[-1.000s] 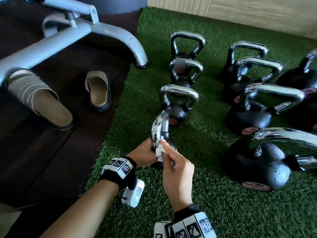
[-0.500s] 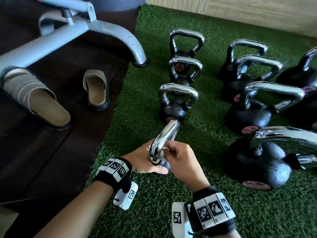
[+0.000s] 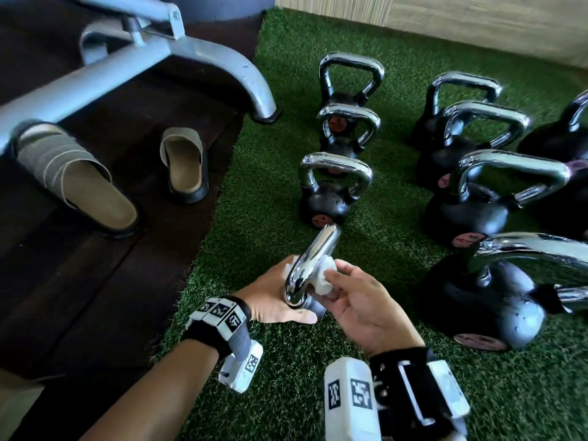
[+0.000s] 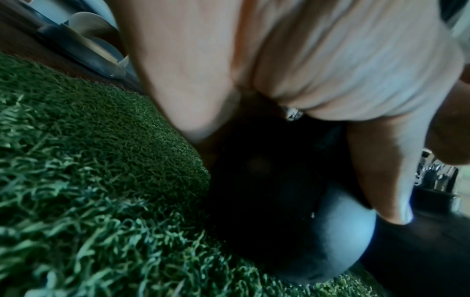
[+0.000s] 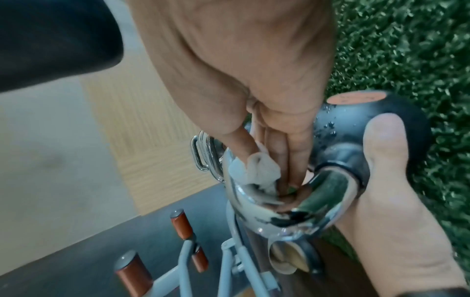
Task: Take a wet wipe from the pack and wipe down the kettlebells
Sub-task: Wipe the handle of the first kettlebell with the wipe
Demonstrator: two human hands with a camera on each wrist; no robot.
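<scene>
A small black kettlebell (image 5: pixel 356 124) with a chrome handle (image 3: pixel 313 262) lies tilted on the green turf in front of me. My left hand (image 3: pixel 270 297) grips its ball, with the thumb (image 5: pixel 381 144) across the black surface. My right hand (image 3: pixel 346 284) is palm-up and pinches a crumpled white wet wipe (image 3: pixel 324 276). In the right wrist view its fingers (image 5: pixel 279 152) push the wipe (image 5: pixel 254 168) inside the handle loop (image 5: pixel 312 209). The left wrist view shows my palm over the dark ball (image 4: pixel 292 211). The wipe pack is out of sight.
Three small kettlebells (image 3: pixel 331 192) stand in a row just beyond, and larger ones (image 3: pixel 486 300) stand to the right on the turf (image 3: pixel 270 173). On the dark floor to the left lie two sandals (image 3: pixel 184 167) under a grey bench frame (image 3: pixel 222 65). A wooden wall runs behind.
The right hand has turned palm-up and carried the wipe from the outside of the handle into its loop. The kettlebell has tilted farther away from me. My left hand keeps its grip.
</scene>
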